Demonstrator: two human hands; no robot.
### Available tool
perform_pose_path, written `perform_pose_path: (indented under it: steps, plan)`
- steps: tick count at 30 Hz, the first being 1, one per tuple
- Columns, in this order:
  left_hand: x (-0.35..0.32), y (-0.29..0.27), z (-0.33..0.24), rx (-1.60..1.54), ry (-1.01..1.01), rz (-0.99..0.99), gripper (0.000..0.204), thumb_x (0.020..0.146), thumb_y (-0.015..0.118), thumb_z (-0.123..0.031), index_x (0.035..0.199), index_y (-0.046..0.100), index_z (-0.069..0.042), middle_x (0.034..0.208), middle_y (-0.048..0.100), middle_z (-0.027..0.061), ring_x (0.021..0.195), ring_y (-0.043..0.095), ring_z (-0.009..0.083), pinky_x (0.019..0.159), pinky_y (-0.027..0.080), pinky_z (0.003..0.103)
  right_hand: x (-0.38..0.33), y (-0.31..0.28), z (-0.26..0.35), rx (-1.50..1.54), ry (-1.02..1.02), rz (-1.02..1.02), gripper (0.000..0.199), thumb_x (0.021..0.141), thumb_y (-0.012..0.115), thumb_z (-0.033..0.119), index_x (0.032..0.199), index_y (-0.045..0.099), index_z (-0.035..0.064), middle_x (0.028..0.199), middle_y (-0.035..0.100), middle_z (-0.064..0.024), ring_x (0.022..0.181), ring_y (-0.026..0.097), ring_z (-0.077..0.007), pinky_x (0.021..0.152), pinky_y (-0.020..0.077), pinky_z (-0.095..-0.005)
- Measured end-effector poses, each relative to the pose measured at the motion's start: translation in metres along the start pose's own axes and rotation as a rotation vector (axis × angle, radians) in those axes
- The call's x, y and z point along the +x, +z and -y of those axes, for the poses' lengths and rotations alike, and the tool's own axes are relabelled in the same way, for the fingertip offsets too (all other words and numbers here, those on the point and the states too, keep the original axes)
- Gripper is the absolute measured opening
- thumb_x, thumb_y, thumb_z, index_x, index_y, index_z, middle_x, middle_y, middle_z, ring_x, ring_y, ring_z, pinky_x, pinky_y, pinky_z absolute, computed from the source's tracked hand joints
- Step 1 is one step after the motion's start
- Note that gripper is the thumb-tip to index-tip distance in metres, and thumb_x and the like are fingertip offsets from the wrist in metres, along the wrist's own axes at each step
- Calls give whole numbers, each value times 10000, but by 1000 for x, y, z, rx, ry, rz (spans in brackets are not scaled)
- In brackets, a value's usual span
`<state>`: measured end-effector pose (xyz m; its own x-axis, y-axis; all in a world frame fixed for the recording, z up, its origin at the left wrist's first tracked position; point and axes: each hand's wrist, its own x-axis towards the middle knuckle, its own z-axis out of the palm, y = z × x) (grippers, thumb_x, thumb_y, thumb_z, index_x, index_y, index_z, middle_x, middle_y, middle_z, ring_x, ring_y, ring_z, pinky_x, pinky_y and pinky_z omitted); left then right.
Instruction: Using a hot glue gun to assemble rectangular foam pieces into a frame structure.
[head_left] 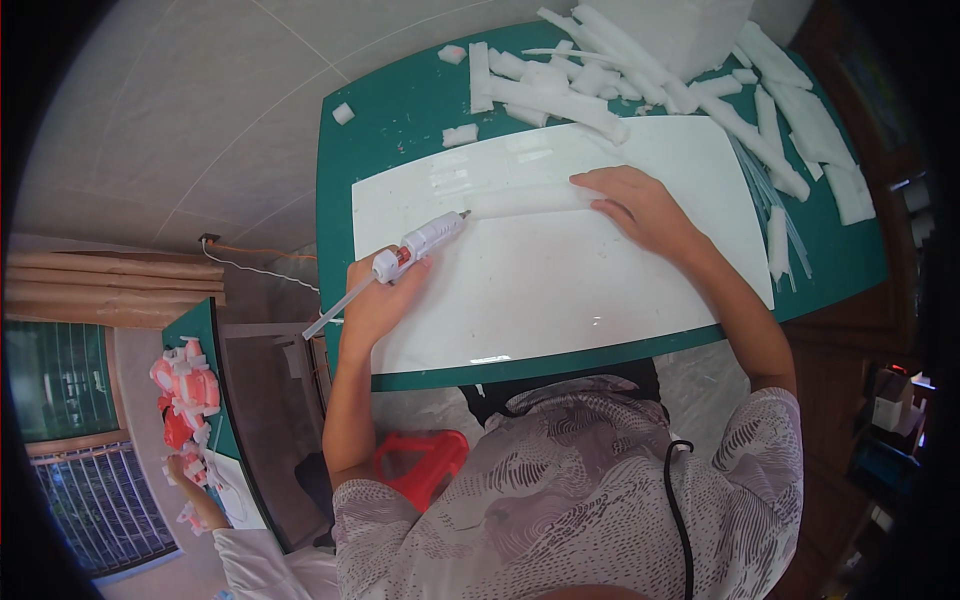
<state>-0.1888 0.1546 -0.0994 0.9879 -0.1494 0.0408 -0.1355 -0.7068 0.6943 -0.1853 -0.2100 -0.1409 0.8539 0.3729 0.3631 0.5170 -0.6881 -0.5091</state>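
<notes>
Your left hand (388,295) grips the white plastic glue gun (425,240), nozzle (464,213) at nine o'clock on the slim white foam strip (530,201) your right hand (643,208) pinches at three.

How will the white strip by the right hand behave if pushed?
Probably light for its size: the white strip looks like foam, much like the pieces heaped beyond the board. It may slide easily, as the white board under it shows glossy reflections. Likely stiff enough to move whole, since it lies nearly straight.
</notes>
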Motion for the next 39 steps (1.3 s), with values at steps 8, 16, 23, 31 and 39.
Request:
perform_pose_path:
  steps: [8, 16, 23, 31, 39]
  plan:
    - [-5, -7, -4, 156, 53, 38, 274, 792, 724, -240, 789, 651, 25, 576, 566, 114, 497, 504, 183, 500, 408, 329, 1, -1, 0, 0, 14, 18, 348, 916, 606, 115, 1264, 618, 112, 1204, 646, -115, 1113, 577, -296, 994, 439, -377]
    - [-24, 5, 26, 226, 229, -132, 323, 784, 717, -81, 1065, 599, 26, 1082, 626, 172, 969, 587, 332, 837, 477, 398, 3, -12, 6, 119, 74, -40, 359, 903, 610, 92, 1262, 599, 94, 1198, 616, -142, 1118, 565, -302, 991, 430, -365]
    - [-27, -22, 21, 128, 209, 208, 576, 749, 692, 7, 1279, 468, 1, 1378, 453, 191, 1185, 509, 357, 1013, 426, 393, 5, -29, 15, 308, 167, -176, 301, 874, 668, 137, 1160, 610, 66, 1156, 639, -126, 1097, 593, -256, 957, 459, -353]
    - [-27, -31, -9, 313, 392, 112, 562, 807, 642, 4, 1336, 453, -13, 1405, 439, 190, 1253, 476, 380, 1047, 402, 418, 13, -32, 34, 446, 245, -58, 343, 889, 695, 171, 1192, 588, 53, 1148, 639, -86, 1046, 605, -177, 878, 512, -326]
    - [9, 18, -80, -192, 591, 174, 546, 806, 693, -30, 1325, 528, -71, 1384, 504, 140, 1212, 547, 274, 975, 459, 365, 33, -18, 65, 1163, 331, 339, 399, 915, 662, 152, 1264, 532, 11, 1115, 624, -74, 985, 595, -124, 866, 491, -263]
